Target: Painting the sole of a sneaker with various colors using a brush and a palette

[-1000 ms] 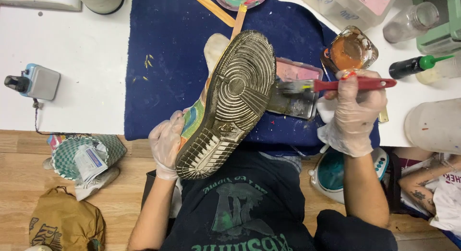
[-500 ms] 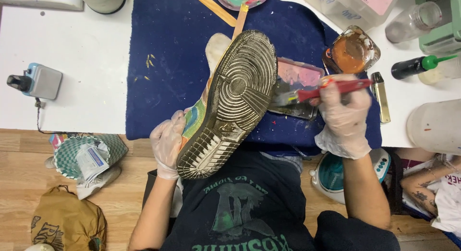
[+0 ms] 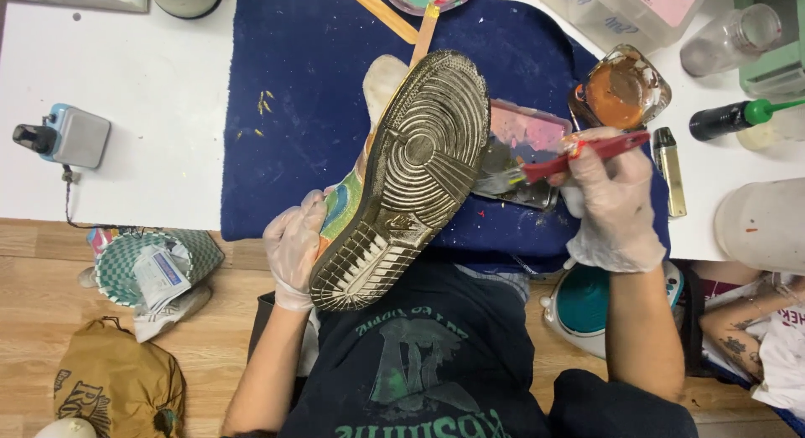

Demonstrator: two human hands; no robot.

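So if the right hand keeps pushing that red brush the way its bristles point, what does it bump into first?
Most likely the shoe: the red brush in the right hand points leftward, its bristles right beside the gold sole's edge. Depth is hard to judge, so it may already touch.

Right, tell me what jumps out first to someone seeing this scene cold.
The upturned sneaker, gold-painted sole facing the camera, fills the centre over the navy cloth, gripped at its side by the gloved left hand. Beside it, the gloved right hand holds a red-handled brush near the sole's edge, below a jar of orange-brown paint.
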